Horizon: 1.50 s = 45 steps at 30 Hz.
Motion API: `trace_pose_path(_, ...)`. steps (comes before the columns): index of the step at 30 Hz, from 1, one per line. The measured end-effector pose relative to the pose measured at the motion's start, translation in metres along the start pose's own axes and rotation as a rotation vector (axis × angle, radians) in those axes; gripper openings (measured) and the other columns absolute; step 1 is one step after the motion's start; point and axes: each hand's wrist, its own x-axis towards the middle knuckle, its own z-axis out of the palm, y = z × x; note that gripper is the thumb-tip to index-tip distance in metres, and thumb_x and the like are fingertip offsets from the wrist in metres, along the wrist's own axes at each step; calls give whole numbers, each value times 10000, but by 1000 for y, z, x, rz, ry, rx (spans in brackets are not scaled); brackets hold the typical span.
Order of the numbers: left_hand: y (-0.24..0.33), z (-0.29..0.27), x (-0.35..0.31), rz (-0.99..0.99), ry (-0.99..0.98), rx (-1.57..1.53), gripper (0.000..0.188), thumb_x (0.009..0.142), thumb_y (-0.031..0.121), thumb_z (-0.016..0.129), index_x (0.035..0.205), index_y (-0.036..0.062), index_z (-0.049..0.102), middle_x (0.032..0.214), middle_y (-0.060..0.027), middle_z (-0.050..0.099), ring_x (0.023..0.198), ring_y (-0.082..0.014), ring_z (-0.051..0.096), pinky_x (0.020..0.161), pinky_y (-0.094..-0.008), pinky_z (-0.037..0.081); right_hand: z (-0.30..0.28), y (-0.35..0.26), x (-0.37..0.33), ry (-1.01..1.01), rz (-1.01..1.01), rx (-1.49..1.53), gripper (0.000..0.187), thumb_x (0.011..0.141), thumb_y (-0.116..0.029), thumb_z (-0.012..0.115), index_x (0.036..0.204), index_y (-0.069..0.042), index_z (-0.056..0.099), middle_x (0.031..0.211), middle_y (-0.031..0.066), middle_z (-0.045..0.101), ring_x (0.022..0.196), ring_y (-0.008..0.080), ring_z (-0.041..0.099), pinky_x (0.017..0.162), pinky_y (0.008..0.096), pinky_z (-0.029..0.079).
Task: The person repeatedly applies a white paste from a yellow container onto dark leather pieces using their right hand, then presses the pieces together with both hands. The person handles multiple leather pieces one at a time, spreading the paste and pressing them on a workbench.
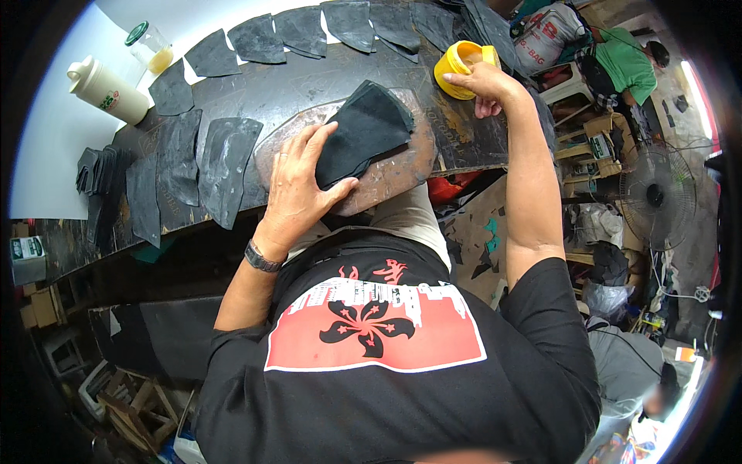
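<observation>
The left hand (297,185) lies flat, fingers spread, on a black fabric cut piece (363,131), pressing it onto an oval brown worn work board (386,182) on the dark workbench (309,81). The right hand (487,85) rests at the rim of a yellow plastic cup (456,66), fingers curled. Dark grey cut pieces (224,166) lie in overlapping rows along the bench's left and far edges. A white lidded bottle (104,89) and a clear green-capped jar (151,46) stand at far left.
</observation>
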Motion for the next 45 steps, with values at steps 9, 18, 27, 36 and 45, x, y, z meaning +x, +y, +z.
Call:
trace_pose_path(9, 6, -2, 17, 4, 15, -6, 961, 679, 359, 908, 1495, 120, 459, 1511, -245, 416, 1348, -448, 466, 1133, -502, 391, 38, 1, -64, 692, -223, 42, 490, 958, -501, 619, 1148, -51, 663, 918, 214, 744, 799, 374, 739, 772, 462, 569)
trace_pose_path(18, 17, 35, 55, 22, -53, 11, 1107, 680, 268, 919, 1579, 129, 290, 1530, -357, 351, 1387, -515, 413, 1151, -499, 383, 94, -7, -81, 435, -605, 507, 479, 984, -397, 638, 1388, -141, 606, 1163, 198, 712, 1042, 292, 703, 911, 386, 536)
trace_pose_path(27, 15, 48, 66, 12, 27, -72, 1132, 692, 235, 909, 1587, 57, 240, 1462, -288, 473, 1365, -429, 473, 1132, -473, 406, 148, -19, -73, 473, -756, 722, 681, 1020, -239, 616, 1599, -75, 298, 1532, 226, 462, 1290, 328, 586, 1102, 424, 415)
trace_pose_path(36, 16, 58, 71, -28, 38, 15, 988, 729, 203, 875, 1551, 99, 338, 1428, -262, 505, 1304, -429, 521, 1093, -468, 440, 168, -15, -80, 480, -675, 201, 639, 996, -564, 531, 1536, -229, 474, 1624, 213, 326, 1545, 432, 145, 1159, 720, 83)
trace_pose_path(45, -20, 24, 69, 60, -198, -128, 465, 953, 295, 670, 1360, 77, 615, 1504, -263, 474, 1313, -422, 537, 1104, -444, 439, 179, -24, -88, 612, -561, 103, 807, 988, -658, 459, 1565, -99, 386, 1661, 276, 169, 1548, 457, 89, 1169, 710, 44)
